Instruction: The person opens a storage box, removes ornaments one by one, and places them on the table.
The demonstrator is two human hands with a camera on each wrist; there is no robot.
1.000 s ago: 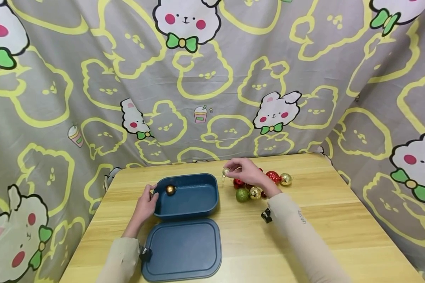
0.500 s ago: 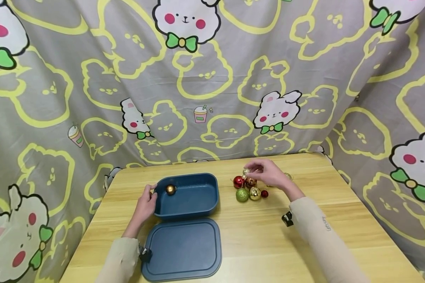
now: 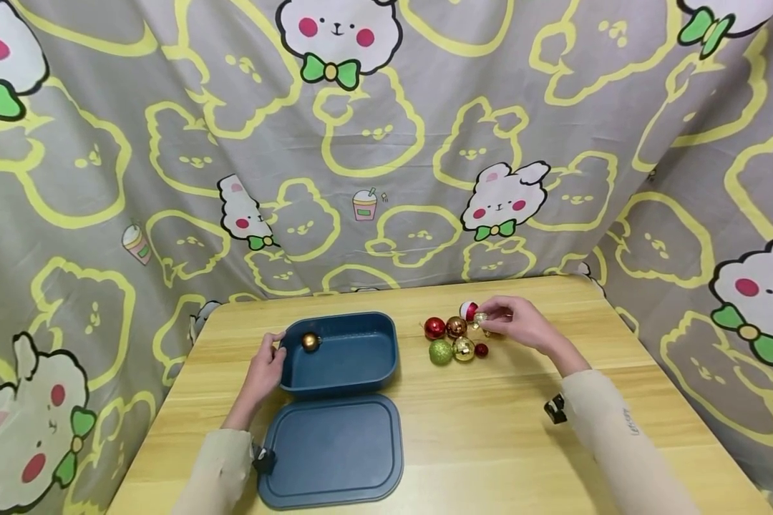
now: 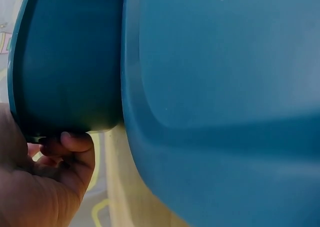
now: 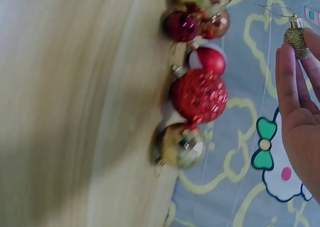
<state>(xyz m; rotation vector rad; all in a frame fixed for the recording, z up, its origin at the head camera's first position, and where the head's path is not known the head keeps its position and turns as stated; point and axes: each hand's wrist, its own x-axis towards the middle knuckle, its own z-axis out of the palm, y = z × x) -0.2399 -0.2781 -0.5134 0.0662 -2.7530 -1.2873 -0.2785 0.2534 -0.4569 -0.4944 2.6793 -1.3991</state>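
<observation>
With its fingertips, my right hand (image 3: 524,325) pinches a small glittery gold bauble (image 5: 297,43) by its body; a thin string trails from its cap. It is held above a cluster of Christmas baubles: a shiny red one (image 3: 434,328), a bronze one (image 3: 456,327), a green glitter one (image 3: 441,352), a gold one (image 3: 464,349) and a small dark red one (image 3: 482,350). My left hand (image 3: 264,372) grips the left end of a blue box (image 3: 341,392). Inside that box, near its back left, lies a bronze-gold bauble (image 3: 310,342).
A flat blue lid (image 3: 331,450) lies in front of the box on the wooden table (image 3: 464,436). In the right wrist view, a large textured red bauble (image 5: 200,96) sits beside a faceted gold one (image 5: 182,146). A patterned curtain (image 3: 386,157) hangs behind.
My right hand has moved right, carrying the small gold bauble from beside the box to the far side of the cluster. My left hand stays on the box.
</observation>
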